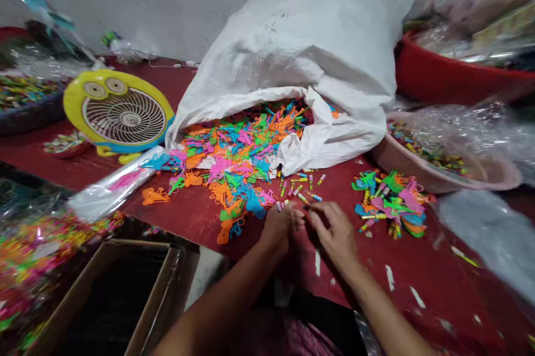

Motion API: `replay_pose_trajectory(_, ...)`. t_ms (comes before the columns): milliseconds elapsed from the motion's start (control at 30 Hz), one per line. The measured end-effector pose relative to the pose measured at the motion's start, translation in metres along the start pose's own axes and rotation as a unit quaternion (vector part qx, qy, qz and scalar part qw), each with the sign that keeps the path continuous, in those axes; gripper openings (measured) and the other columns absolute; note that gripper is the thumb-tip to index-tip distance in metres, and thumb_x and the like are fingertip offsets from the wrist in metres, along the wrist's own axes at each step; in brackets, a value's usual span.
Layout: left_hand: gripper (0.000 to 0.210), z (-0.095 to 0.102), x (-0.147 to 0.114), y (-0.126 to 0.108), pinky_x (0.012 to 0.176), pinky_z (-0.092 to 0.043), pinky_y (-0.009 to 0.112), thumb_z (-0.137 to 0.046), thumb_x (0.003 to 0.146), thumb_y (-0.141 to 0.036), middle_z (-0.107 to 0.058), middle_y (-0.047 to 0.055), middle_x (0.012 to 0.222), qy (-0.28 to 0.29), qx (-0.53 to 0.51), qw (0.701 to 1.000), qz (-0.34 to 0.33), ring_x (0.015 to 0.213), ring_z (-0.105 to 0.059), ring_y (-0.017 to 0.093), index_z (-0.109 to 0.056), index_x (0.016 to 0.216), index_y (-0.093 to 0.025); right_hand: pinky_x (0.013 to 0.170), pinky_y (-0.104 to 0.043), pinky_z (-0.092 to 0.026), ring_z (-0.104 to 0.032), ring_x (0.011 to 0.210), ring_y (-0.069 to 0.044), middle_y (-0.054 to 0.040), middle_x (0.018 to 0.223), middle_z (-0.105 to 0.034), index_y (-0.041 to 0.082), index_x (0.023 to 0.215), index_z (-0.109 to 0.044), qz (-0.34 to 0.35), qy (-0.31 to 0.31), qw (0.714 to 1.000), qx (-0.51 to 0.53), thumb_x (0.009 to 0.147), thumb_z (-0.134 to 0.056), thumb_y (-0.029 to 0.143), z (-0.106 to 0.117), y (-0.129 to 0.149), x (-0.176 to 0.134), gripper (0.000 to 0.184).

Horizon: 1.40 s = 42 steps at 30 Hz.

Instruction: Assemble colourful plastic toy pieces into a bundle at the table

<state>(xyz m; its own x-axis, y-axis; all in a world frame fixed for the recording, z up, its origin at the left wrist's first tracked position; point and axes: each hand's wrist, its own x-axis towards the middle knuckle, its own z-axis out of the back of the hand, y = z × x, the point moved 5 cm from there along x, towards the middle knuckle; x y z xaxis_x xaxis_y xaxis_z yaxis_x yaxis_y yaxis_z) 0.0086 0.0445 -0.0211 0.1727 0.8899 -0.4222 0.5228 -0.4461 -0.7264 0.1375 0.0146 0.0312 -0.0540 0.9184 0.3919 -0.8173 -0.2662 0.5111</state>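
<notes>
My left hand [279,229] is closed at the table's front edge, with a small pink-and-white striped tube [281,205] at its thumb and forefinger. Close beside it, the fingers of my right hand [336,231] are pinched together; whatever they hold is too small to make out. Just beyond both hands lie several small striped tubes [301,196] with yellow, blue and pink bands. A heap of flat plastic toys [246,147] in orange, blue, green and pink spills from a large white sack [309,38]. To the right of my right hand sits a smaller pile of toys and tubes [390,200].
A yellow cartoon-shaped fan [121,113] stands left of the sack, by a clear plastic bag stack [115,186]. At right are a pink basin [413,158] of small pieces and a red basin [451,66]. An open carton [165,289] stands below left.
</notes>
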Motion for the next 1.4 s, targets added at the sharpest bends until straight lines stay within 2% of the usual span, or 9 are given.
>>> replay_pose_trajectory(133, 0.031, 0.004, -0.006, -0.008, 0.05, -0.031, 0.021, -0.075, 0.067, -0.036, -0.047, -0.006, 0.056, -0.009, 0.005, 0.997, -0.073, 0.05, -0.038, 0.007, -0.051, 0.067, -0.017, 0.08, -0.036, -0.039, -0.053, 0.087, -0.025, -0.0085, 0.087, -0.058, 0.018, 0.093, -0.065, -0.058, 0.022, 0.995, -0.081, 0.09, -0.054, 0.026, -0.011, -0.023, 0.02, 0.014)
replay_pose_trajectory(333, 0.038, 0.003, -0.009, -0.005, 0.053, -0.04, 0.023, -0.078, 0.067, -0.045, -0.057, 0.0, 0.06, -0.047, -0.001, 0.998, -0.052, 0.052, -0.049, 0.01, -0.058, 0.071, -0.014, 0.067, -0.029, -0.04, -0.054, 0.072, -0.019, -0.0043, 0.077, -0.057, 0.018, 0.081, -0.06, -0.069, 0.04, 0.997, -0.021, 0.091, -0.053, 0.029, -0.021, -0.02, 0.01, 0.016)
replay_pose_trajectory(567, 0.036, -0.007, -0.005, -0.001, 0.056, -0.043, 0.024, -0.08, 0.064, -0.042, -0.062, 0.003, 0.061, 0.032, -0.051, 0.998, -0.027, 0.054, -0.054, 0.012, -0.059, 0.068, -0.013, 0.065, -0.025, -0.042, -0.055, 0.071, -0.016, -0.0015, 0.077, -0.057, 0.02, 0.082, -0.061, -0.035, 0.111, 0.988, 0.102, 0.094, -0.05, 0.033, -0.017, 0.002, 0.002, 0.021)
replay_pose_trajectory(733, 0.03, 0.002, -0.003, -0.007, 0.051, -0.039, 0.023, -0.073, 0.07, -0.041, -0.058, 0.001, 0.057, -0.004, 0.039, 0.998, -0.051, 0.049, -0.05, 0.011, -0.059, 0.07, -0.014, 0.072, -0.031, -0.042, -0.054, 0.078, -0.02, -0.0059, 0.088, -0.056, 0.018, 0.097, -0.064, -0.069, 0.028, 0.996, -0.046, 0.089, -0.053, 0.025, -0.003, -0.04, 0.033, 0.015)
replay_pose_trajectory(833, 0.026, 0.002, -0.004, -0.012, 0.049, -0.034, 0.022, -0.069, 0.072, -0.035, -0.049, -0.003, 0.051, 0.002, 0.075, 0.995, -0.068, 0.046, -0.042, 0.009, -0.054, 0.064, -0.016, 0.072, -0.032, -0.04, -0.052, 0.079, -0.022, -0.0058, 0.082, -0.052, 0.018, 0.088, -0.064, -0.057, 0.049, 0.995, -0.063, 0.083, -0.053, 0.016, -0.006, -0.053, 0.041, 0.013)
replay_pose_trajectory(1033, 0.011, 0.003, -0.009, -0.036, 0.065, -0.04, 0.026, -0.059, 0.081, -0.028, -0.061, 0.001, 0.074, -0.033, 0.256, 0.936, -0.239, 0.069, -0.053, 0.014, -0.064, 0.079, -0.018, 0.073, -0.028, -0.042, -0.054, 0.081, -0.018, -0.0035, 0.086, -0.054, 0.022, 0.095, -0.062, 0.053, 0.155, 0.986, 0.007, 0.088, -0.049, 0.013, -0.003, -0.017, 0.031, 0.017)
replay_pose_trajectory(1200, 0.023, -0.002, -0.007, -0.016, 0.055, -0.042, 0.026, -0.066, 0.072, -0.035, -0.062, 0.003, 0.063, 0.118, 0.157, 0.98, -0.036, 0.055, -0.058, 0.015, -0.066, 0.08, -0.014, 0.074, -0.027, -0.043, -0.054, 0.084, -0.018, -0.0042, 0.09, -0.055, 0.02, 0.098, -0.059, 0.113, 0.181, 0.976, 0.051, 0.084, -0.044, 0.003, -0.01, 0.011, 0.039, 0.027)
replay_pose_trajectory(1333, 0.024, 0.012, -0.008, -0.017, 0.055, -0.046, 0.026, -0.074, 0.061, -0.032, -0.064, 0.006, 0.059, 0.069, 0.056, 0.996, 0.007, 0.052, -0.058, 0.013, -0.064, 0.067, -0.011, 0.084, -0.029, -0.044, -0.055, 0.097, -0.02, -0.0084, 0.105, -0.058, 0.018, 0.116, -0.059, 0.092, 0.167, 0.981, -0.038, 0.081, -0.044, 0.002, -0.031, -0.001, 0.064, 0.041)
replay_pose_trajectory(1400, 0.027, 0.019, -0.009, -0.02, 0.057, -0.049, 0.027, -0.077, 0.057, -0.028, -0.066, 0.004, 0.063, 0.033, 0.009, 0.999, 0.0, 0.054, -0.059, 0.014, -0.065, 0.075, -0.012, 0.086, -0.032, -0.042, -0.054, 0.098, -0.022, -0.0103, 0.103, -0.06, 0.017, 0.108, -0.064, 0.083, 0.166, 0.98, -0.065, 0.082, -0.046, 0.004, -0.04, -0.009, 0.075, 0.034)
